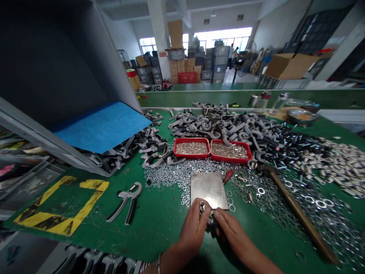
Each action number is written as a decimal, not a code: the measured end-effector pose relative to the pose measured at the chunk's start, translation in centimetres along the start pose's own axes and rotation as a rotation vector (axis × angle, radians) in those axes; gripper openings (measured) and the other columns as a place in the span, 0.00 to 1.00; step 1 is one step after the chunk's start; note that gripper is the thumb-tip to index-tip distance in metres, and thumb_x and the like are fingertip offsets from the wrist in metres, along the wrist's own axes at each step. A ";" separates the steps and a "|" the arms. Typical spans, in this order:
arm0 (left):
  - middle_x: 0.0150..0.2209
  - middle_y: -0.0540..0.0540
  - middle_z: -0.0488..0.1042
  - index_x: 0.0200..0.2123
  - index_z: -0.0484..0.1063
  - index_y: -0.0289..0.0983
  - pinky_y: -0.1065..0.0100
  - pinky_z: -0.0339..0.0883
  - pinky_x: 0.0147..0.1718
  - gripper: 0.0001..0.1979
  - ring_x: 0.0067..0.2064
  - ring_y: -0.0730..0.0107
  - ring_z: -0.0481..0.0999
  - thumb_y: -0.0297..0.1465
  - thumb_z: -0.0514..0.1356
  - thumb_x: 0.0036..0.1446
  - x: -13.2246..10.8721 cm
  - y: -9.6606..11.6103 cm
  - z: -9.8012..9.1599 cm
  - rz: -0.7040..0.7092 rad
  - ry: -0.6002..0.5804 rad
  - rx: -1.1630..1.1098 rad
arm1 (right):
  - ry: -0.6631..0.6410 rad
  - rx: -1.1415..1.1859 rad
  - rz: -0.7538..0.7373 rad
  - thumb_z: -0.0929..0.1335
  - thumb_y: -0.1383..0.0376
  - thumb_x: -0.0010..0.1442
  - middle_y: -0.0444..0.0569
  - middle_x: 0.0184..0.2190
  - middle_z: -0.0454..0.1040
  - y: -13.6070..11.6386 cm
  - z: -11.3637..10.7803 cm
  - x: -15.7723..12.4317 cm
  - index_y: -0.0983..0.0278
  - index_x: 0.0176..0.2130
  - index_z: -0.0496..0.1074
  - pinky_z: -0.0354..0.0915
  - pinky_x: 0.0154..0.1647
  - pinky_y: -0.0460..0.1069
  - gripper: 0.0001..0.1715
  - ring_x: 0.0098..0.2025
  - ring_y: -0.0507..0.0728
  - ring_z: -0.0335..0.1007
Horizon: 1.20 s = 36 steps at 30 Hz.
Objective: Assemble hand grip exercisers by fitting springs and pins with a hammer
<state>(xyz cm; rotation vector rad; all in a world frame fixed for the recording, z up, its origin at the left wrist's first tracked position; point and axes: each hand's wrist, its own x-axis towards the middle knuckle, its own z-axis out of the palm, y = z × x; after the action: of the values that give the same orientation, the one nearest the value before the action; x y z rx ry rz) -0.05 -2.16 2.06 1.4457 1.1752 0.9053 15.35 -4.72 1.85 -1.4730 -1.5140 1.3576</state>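
My left hand (194,224) is closed around a small shiny metal part (202,206), whose round end shows between thumb and fingers. My right hand (232,230) pinches the same piece from the other side. Its lower portion is dark and mostly hidden by my fingers. Just beyond both hands lies a square metal plate (207,186), flat on the green table. A finished-looking hand grip (127,201) with grey and black handles rests farther left. Beside the plate's far right corner is a red-handled tool (228,176).
Two red trays (191,156) of tiny metal pieces stand behind loose washers (168,175). Grey handles (211,123) are heaped at the back. A hammer (299,213) lies at right, near metal cylinders (336,163). A grey bin (114,76) with a blue sheet (105,127) stands left.
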 end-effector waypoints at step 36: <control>0.41 0.44 0.71 0.39 0.67 0.38 0.64 0.63 0.45 0.10 0.43 0.64 0.72 0.35 0.49 0.68 -0.7 -0.7 -1.5 0.187 -0.056 0.248 | -0.310 0.700 0.234 0.56 0.41 0.66 0.39 0.18 0.60 0.5 2.8 -0.5 0.63 0.33 0.67 0.59 0.17 0.45 0.31 0.17 0.49 0.51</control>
<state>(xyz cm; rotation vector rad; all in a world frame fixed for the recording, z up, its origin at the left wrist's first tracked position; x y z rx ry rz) -1.77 -2.46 1.74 1.7946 1.1550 0.8612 13.00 -5.92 0.69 -1.0346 -0.8790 2.0604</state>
